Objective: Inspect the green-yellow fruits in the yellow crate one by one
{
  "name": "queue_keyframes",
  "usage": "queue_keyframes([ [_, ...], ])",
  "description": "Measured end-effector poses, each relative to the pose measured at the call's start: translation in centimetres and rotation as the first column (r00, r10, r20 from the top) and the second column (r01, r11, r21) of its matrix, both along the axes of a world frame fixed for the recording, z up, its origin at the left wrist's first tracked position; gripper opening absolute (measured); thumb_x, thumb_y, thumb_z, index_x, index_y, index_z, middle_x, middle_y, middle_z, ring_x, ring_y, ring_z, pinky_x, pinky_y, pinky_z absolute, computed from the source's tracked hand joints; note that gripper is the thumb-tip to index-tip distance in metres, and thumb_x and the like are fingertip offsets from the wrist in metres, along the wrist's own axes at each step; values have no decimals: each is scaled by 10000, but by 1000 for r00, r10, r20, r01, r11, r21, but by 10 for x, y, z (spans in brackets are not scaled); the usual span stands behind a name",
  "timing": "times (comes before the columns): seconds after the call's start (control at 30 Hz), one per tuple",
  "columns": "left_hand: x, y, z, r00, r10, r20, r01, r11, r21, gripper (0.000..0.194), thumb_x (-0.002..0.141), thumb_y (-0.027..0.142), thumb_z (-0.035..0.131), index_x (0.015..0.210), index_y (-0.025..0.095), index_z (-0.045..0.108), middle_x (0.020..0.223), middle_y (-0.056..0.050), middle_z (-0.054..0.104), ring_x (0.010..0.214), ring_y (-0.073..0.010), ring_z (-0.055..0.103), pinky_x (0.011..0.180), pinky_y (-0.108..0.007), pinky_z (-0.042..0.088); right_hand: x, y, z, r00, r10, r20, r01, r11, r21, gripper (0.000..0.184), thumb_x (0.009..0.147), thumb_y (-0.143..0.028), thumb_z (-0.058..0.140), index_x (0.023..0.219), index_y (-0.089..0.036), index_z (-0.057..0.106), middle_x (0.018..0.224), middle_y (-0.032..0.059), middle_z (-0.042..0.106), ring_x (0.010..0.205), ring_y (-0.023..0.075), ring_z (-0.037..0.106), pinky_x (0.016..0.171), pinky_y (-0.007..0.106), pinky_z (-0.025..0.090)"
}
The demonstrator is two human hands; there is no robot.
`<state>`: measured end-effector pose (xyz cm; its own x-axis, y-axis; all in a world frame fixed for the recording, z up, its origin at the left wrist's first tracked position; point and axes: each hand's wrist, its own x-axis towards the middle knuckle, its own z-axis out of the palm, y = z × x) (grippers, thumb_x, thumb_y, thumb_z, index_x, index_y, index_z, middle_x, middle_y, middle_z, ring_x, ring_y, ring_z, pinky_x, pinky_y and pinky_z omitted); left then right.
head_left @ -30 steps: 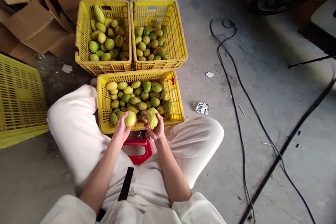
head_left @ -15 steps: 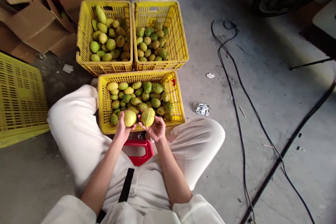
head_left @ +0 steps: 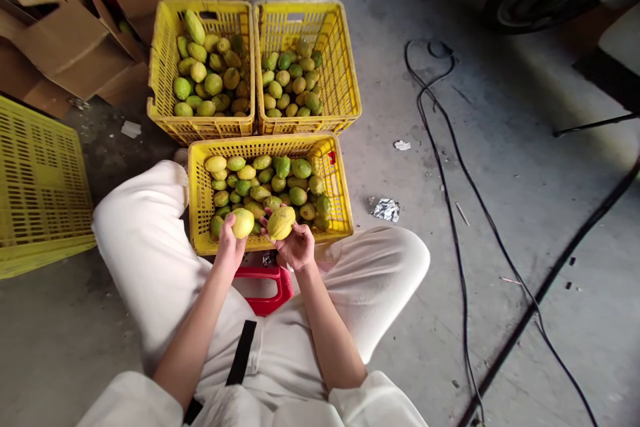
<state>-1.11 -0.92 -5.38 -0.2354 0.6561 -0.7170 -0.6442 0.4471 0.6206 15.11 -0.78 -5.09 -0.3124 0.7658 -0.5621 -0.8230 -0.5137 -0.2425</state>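
Observation:
My left hand [head_left: 231, 244] is closed around a round yellow-green lemon [head_left: 243, 223]. Beside it, my right hand [head_left: 298, 245] grips a second lemon [head_left: 281, 223], longer and tilted, with darker marks on its skin. Both lemons are held apart from each other over the near rim of a yellow plastic crate [head_left: 345, 203] that stands between my knees. Inside that crate lie several green and yellow lemons [head_left: 260, 193]; the held ones and my hands hide part of its front.
Beyond it, two more yellow crates, the left one [head_left: 157, 60] and the right one [head_left: 353, 60], hold more lemons. Another yellow crate [head_left: 45, 240] stands at far left, below cardboard boxes [head_left: 75, 47]. A red stool [head_left: 285, 287] sits beneath me. Black cables [head_left: 457, 247] cross the floor at right.
My left hand and its lemon have shifted slightly left, widening the gap. In my right hand the lemon has turned, its pointed end now aimed differently.

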Motion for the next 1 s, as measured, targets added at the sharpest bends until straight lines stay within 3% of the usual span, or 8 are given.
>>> queue_keyframes([
  [0.1,4,3,10,999,22,25,-22,999,-33,293,924,435,620,1084,199,691,1274,-119,715,1225,-262,676,794,-263,617,1,-2,-6,998,57,-5,-57,998,0,429,749,-360,734,1156,-258,648,1159,78,780,1171,315,723,866,524,665],
  [0.2,9,6,20,997,-24,69,25,1000,-15,280,909,421,639,1092,215,691,1133,-102,750,1111,-284,728,764,-320,639,2,-5,-13,996,93,-1,-93,996,-8,481,720,-444,811,1119,-237,641,1091,83,791,1084,305,750,788,456,684],
  [0.3,10,4,21,990,-89,105,90,996,-8,311,871,474,685,1048,218,680,1015,-93,761,1041,-298,752,732,-350,652,0,-7,-12,997,66,26,-68,996,55,542,667,-402,868,1133,-244,641,1130,76,782,1049,285,756,790,419,678],
  [0.43,10,0,17,986,-153,62,151,988,36,439,686,397,875,1034,224,670,938,-49,753,874,-249,759,696,-337,649,-2,-6,-3,997,52,57,-57,994,89,545,677,-370,821,1179,-258,642,1176,74,770,1128,303,735,862,461,659],
  [0.53,10,-1,15,991,-136,-6,136,990,48,508,625,348,909,1054,236,662,972,-38,751,872,-230,748,728,-342,638,-1,-3,4,997,63,54,-66,995,73,511,697,-382,713,1188,-258,646,1221,92,758,1251,332,681,939,534,627],
  [0.73,7,3,15,994,-107,-27,104,991,-79,434,790,620,709,908,205,660,931,-147,758,1024,-355,740,722,-416,632,0,-4,-1,987,137,79,-141,989,53,474,700,-423,744,1128,-239,650,1117,99,773,1198,325,699,884,496,645],
  [0.87,6,7,18,996,-91,17,92,984,-153,420,856,620,627,924,206,640,892,-141,756,935,-333,760,571,-335,572,-3,-8,-8,992,115,59,-120,989,81,493,660,-450,841,1059,-235,648,1050,75,771,1073,292,738,805,408,664],
  [1.0,8,8,21,992,-98,84,108,986,-128,394,872,565,638,1054,217,657,880,-122,757,883,-305,767,460,-266,460,-5,-6,-8,995,46,83,-49,998,39,436,705,-448,834,1046,-245,653,1014,48,776,1032,264,751,816,388,664],
])
